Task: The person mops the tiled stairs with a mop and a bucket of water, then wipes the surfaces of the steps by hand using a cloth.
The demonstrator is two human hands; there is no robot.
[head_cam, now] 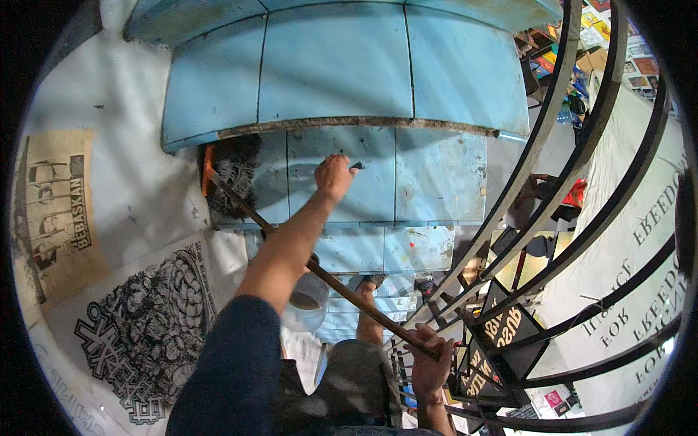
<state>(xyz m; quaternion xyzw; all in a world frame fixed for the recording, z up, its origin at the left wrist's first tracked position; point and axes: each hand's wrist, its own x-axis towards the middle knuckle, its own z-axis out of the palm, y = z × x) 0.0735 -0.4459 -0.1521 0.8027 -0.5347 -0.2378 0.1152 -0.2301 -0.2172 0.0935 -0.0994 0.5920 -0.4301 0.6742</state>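
Observation:
My left hand [334,175] is closed on a small dark object [357,165], too small to name, above a blue tiled stair tread [341,204]. My right hand [431,357] grips the end of a wooden broom handle [357,305], low and to the right. That handle runs up to the left, passing beneath my left forearm. At its far end, an orange broom head [208,169] with dark bristles [234,177] rests at the tread's left corner, beside the wall. A translucent pail [302,308] shows below my left forearm, which partly hides it.
Curved black metal railing bars [586,141] flank the right side, over a lower area with a person in red [575,192]. At left, a white wall [128,180] carries printed posters [155,321]. A higher blue step [332,65] rises ahead; my foot [373,280] is on a lower one.

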